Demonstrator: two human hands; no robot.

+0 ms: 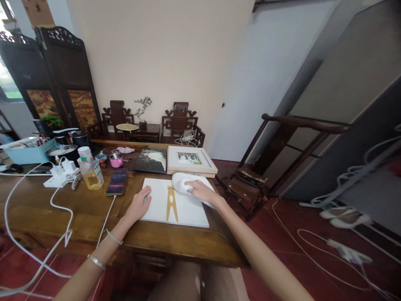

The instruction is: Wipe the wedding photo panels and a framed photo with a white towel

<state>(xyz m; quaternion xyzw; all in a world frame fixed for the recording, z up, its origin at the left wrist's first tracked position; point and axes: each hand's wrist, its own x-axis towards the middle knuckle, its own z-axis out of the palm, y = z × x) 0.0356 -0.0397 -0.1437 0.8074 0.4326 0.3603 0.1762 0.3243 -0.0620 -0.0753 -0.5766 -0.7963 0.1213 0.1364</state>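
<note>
— Where are the hands?

— Both are on the white panel (pixel 188 211) that lies flat near the front right corner of the wooden table (pixel 78 213). The left hand (pixel 138 205) is open, fingers stretched out, palm down on the panel's left edge.

— And the other one?

— The right hand (pixel 203 192) is curled over a white cloth (pixel 181 182), gripping it and pressing it onto the panel's far right corner. Part of the cloth bulges out to the left of the fingers.

— Anything on the panel itself?

— A gold A-shaped piece (pixel 171 202) lies down its middle, between the two hands. The cloth is just beside its upper end.

— What sits behind it?

— A framed photo (pixel 191 159) in a pale frame, toward the table's far right corner, just beyond the cloth. To its left lies a dark picture (pixel 151 161).

— And to the left?

— A flat dark device (pixel 117 182) with a cable lies just left of the panel. Farther out are a pink cup (pixel 116 160), a clear bottle (pixel 90 172) of yellowish liquid and a white power strip (pixel 61 175), with white cables trailing off the left edge.
</note>
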